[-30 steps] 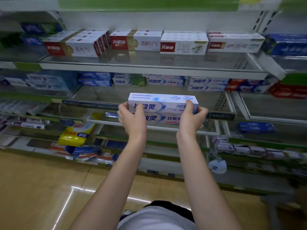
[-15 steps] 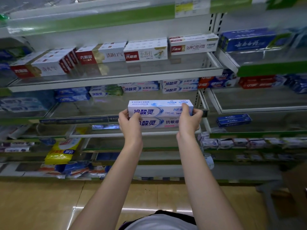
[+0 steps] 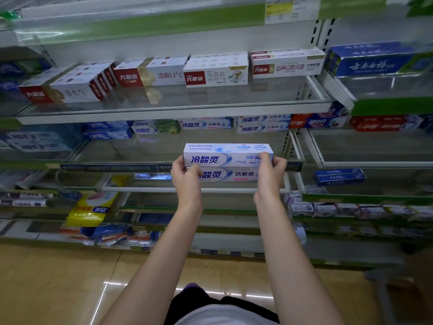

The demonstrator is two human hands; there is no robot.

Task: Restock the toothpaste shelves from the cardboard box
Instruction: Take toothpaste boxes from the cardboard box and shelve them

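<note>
We see two bare arms reaching forward toward store shelving. Our left hand and right hand hold a stack of two white-and-blue toothpaste boxes, one on top of the other, lengthwise between them. Each hand grips one end, thumb curled over the front face and fingers hidden behind. The stack hangs in the air just in front of the middle shelf's front rail, not resting on it. At the far back of the middle shelf stand matching toothpaste boxes, well apart from the stack. The shelf above carries a row of red-and-white toothpaste boxes. Lower left, a yellow packet lies on a lower shelf. The tan floor is nearest us.
</note>
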